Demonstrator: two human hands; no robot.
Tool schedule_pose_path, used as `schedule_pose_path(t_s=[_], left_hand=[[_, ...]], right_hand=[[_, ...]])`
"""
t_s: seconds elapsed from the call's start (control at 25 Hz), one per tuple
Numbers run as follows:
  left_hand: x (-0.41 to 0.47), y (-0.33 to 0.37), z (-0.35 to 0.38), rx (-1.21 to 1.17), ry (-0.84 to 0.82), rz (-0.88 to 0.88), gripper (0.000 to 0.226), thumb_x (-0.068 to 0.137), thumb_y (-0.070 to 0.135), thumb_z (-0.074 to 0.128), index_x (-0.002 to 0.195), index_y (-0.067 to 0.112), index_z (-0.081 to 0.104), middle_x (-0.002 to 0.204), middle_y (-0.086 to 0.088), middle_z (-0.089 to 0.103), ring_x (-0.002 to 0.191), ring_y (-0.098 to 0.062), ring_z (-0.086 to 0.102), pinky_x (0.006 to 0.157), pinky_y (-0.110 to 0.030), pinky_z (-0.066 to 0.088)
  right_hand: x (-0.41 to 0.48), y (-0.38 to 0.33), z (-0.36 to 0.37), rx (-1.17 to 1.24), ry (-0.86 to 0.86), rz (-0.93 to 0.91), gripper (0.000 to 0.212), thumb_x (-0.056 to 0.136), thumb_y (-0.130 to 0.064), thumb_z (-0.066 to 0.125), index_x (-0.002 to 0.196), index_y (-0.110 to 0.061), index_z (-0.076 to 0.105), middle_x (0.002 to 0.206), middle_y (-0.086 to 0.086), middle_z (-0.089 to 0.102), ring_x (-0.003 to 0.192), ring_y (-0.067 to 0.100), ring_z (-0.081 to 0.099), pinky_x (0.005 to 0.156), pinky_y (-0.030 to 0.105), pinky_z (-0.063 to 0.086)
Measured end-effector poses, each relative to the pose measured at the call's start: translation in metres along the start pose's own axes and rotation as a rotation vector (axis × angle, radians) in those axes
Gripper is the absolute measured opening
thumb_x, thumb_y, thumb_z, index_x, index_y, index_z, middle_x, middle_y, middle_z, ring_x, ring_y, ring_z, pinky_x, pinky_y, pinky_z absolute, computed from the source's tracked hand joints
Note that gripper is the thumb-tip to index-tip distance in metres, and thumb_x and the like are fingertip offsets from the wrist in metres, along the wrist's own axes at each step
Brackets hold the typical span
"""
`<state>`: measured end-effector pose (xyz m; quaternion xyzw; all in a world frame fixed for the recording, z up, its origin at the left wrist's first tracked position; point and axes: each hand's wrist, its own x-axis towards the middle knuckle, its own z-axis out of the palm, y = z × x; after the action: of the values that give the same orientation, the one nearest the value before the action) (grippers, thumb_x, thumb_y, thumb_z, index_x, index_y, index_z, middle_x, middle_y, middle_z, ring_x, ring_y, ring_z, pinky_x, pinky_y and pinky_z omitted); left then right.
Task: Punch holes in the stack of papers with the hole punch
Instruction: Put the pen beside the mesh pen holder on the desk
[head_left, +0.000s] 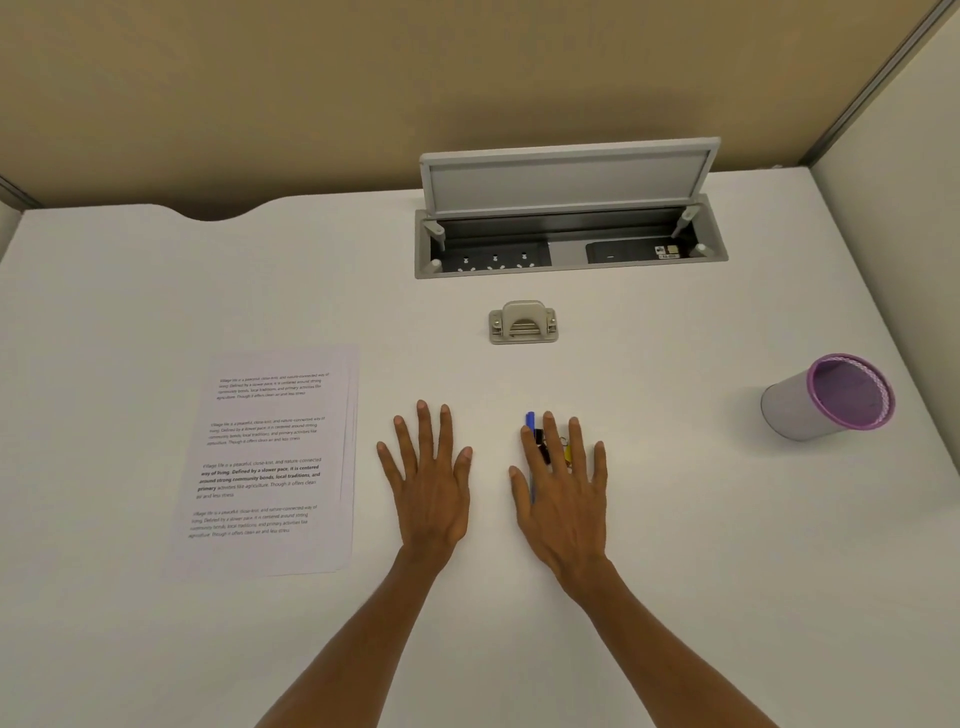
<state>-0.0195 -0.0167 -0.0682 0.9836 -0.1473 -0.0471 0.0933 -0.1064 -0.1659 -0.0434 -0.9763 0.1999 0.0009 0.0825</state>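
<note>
Head view, items on the desk (675, 467), listed for you from the task's things outward.

One stack of papers (270, 462): printed sheets, lying flat at the left, edges slightly fanned so the sheet count cannot be told. Untouched.

One hole punch (523, 322): grey, sitting upright at centre far, well apart from the stack, nothing in its slot.

Two hands. Your left hand (428, 478) lies palm down just right of the stack, fingers (423, 426) spread and holding nothing. Your right hand (563, 488) is likewise flat and spread, resting over small items without gripping them.

Beneath the right hand: one blue pen (530, 420), and binder clips (540, 447), one black and one yellow at least; the rest is hidden.

One purple-rimmed pen cup (831, 397), far right, tilted, seemingly holding nothing.

One cable box (571, 236) set in the desk, lid raised, at the far edge.

Step in hand, by judgement: none begun. Your next move calls for squaring the stack and bringing one edge and the punch's slot together.
</note>
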Motion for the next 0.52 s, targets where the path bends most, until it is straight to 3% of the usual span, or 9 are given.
schedule_pose_path(t_s=[0.28,0.52], left_hand=[[-0.003,0.004,0.002,0.033,0.026,-0.020,0.064,0.105,0.051,0.014,0.162,0.025,0.004,0.171,-0.005,-0.001,0.157,-0.033,-0.002,0.124,-0.061,0.008],[-0.003,0.005,0.002,0.063,0.029,-0.028,0.065,0.105,0.052,0.017,0.162,0.024,0.004,0.171,-0.006,-0.001,0.157,-0.033,-0.002,0.125,-0.060,0.008]], right_hand=[[-0.007,0.026,0.010,0.203,0.096,-0.045,0.049,0.104,-0.032,0.038,0.150,-0.017,0.043,0.161,0.008,0.034,0.152,0.028,0.023,0.116,0.047,0.038],[-0.003,0.032,0.012,0.212,0.076,-0.018,0.062,0.101,-0.043,0.042,0.156,-0.016,0.030,0.165,0.005,0.024,0.155,0.026,0.013,0.124,0.051,0.017]])
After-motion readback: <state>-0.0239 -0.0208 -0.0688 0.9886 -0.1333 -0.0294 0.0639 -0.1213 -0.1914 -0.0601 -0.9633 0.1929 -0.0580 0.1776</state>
